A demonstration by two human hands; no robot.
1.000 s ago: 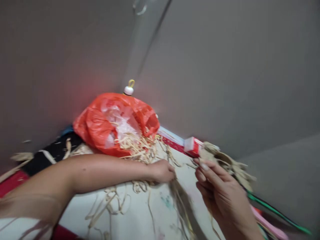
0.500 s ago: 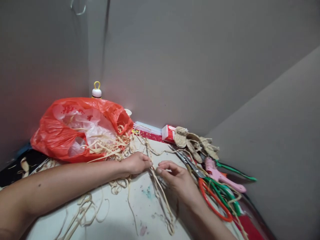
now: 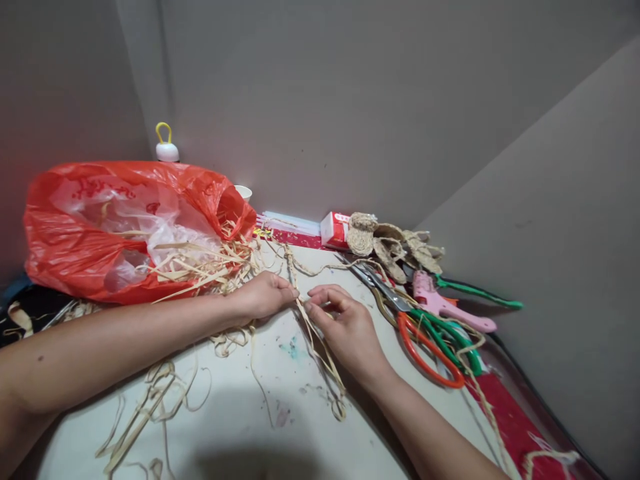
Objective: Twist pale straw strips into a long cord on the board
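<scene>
From where I stand, the left hand [image 3: 267,293] has its thumb and fingertips pinched around a braided cord [image 3: 291,267] of pale strips, just above the middle of the white counter [image 3: 240,400]. The right hand [image 3: 353,330] comes up close beside it, thumb and forefinger curled toward each other (whether a strand is caught between them, I can't tell). Below the fingers, loose tails [image 3: 329,361] trail toward the front. A crumpled red plastic bag [image 3: 65,247] sits behind the left forearm, pale strips spilling from its mouth. Right of the right hand lie orange-handled scissors [image 3: 407,341], overlapping green handles, with a pink glue gun [image 3: 435,307] near them.
</scene>
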